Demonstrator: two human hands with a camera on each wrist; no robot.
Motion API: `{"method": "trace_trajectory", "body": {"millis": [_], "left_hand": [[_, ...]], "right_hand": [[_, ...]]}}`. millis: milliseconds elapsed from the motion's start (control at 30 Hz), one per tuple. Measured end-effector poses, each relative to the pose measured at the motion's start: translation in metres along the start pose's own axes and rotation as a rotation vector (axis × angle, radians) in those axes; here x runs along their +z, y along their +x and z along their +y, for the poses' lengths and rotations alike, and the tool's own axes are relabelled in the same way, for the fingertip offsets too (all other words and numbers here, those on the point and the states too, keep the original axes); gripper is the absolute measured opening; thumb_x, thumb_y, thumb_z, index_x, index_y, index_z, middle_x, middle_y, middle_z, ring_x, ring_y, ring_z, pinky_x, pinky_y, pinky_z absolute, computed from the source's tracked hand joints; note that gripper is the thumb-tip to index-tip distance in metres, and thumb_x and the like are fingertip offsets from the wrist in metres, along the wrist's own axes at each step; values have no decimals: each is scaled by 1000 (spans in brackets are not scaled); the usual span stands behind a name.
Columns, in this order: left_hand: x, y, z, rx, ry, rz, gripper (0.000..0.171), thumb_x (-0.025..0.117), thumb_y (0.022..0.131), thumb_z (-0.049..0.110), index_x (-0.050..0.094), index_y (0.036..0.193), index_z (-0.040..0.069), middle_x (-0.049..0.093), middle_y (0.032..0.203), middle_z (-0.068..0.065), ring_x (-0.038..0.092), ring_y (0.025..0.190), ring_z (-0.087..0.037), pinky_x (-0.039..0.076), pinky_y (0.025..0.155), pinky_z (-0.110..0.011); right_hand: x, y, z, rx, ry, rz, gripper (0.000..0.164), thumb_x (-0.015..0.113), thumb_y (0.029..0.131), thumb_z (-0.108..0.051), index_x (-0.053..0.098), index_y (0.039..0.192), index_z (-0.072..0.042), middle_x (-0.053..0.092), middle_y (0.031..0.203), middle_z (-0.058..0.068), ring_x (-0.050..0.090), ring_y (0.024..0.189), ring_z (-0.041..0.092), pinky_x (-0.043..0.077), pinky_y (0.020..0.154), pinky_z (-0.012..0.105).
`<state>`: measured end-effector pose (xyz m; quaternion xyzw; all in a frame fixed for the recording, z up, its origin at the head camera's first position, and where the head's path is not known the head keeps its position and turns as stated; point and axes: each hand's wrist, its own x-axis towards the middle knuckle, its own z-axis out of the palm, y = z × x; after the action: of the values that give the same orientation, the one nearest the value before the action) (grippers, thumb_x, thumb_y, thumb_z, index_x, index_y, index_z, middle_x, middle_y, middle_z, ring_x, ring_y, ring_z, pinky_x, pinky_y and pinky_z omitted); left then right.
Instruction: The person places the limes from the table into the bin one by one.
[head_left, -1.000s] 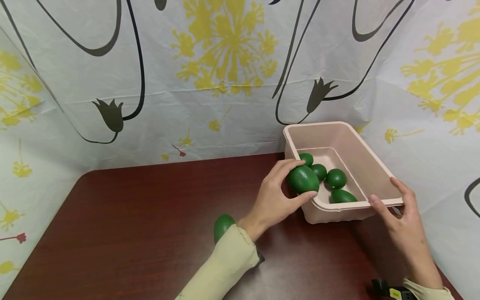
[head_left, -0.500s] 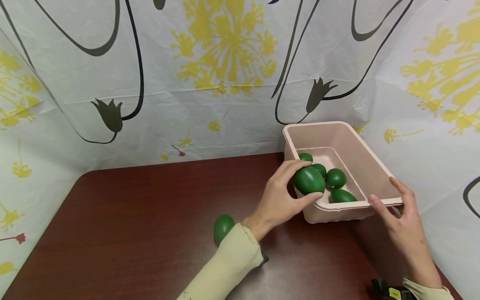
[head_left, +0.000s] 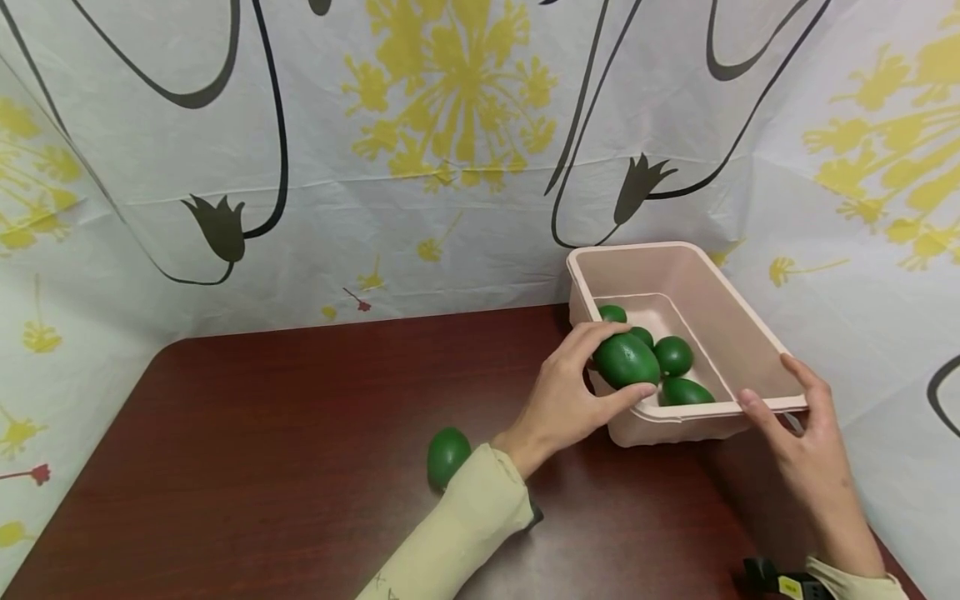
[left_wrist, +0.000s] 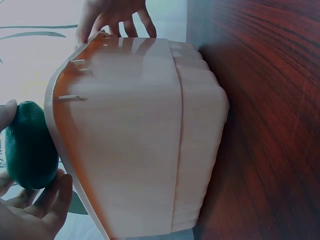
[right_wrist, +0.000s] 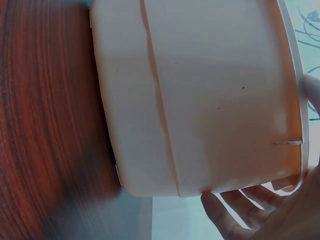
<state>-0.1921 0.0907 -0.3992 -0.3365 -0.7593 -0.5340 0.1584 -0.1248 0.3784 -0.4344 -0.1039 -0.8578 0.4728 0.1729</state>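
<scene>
My left hand (head_left: 566, 396) holds a dark green, glossy oval fruit (head_left: 627, 360) between thumb and fingertips, over the left rim of a pale pink plastic bin (head_left: 750, 333). In the left wrist view that fruit (left_wrist: 31, 145) overlaps the rim edge, thumb at one end and fingers at the other. Inside the bin lie several similar green fruits (head_left: 672, 357), partly hidden behind the held one. My right hand (head_left: 813, 450) grips the bin's near right corner. Its thumb is at the rim, and its fingers (right_wrist: 240, 207) lie along the outer wall.
Another green fruit (head_left: 447, 458) lies on the dark red-brown wooden table (head_left: 300, 467), beside my left sleeve (head_left: 465, 521), which partly covers it. A white sheet (head_left: 420, 267) with yellow and dark flower prints hangs behind the table and along its sides.
My left hand has moved a little to the right with the green fruit, farther across the bin's left rim. The right hand and the bin stay where they were.
</scene>
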Motion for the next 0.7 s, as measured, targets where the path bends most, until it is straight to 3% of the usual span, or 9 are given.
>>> {"method": "trace_trajectory", "body": {"millis": [233, 700], "left_hand": [[3, 2, 0, -4, 44, -2, 63, 87, 85, 35, 58, 139, 20, 60, 137, 5, 61, 121, -6, 50, 98, -11], [12, 6, 3, -81, 76, -46, 63, 84, 88, 41, 56, 143, 27, 59, 140, 8, 60, 108, -2, 53, 88, -11]], "right_hand": [[0, 1, 1, -5, 0, 0, 77, 64, 102, -23, 22, 165, -36, 23, 165, 4, 39, 134, -2, 33, 93, -4], [-1, 1, 2, -27, 11, -3, 76, 65, 102, -23, 23, 165, -37, 21, 168, 4, 38, 137, 0, 32, 94, -4]]}}
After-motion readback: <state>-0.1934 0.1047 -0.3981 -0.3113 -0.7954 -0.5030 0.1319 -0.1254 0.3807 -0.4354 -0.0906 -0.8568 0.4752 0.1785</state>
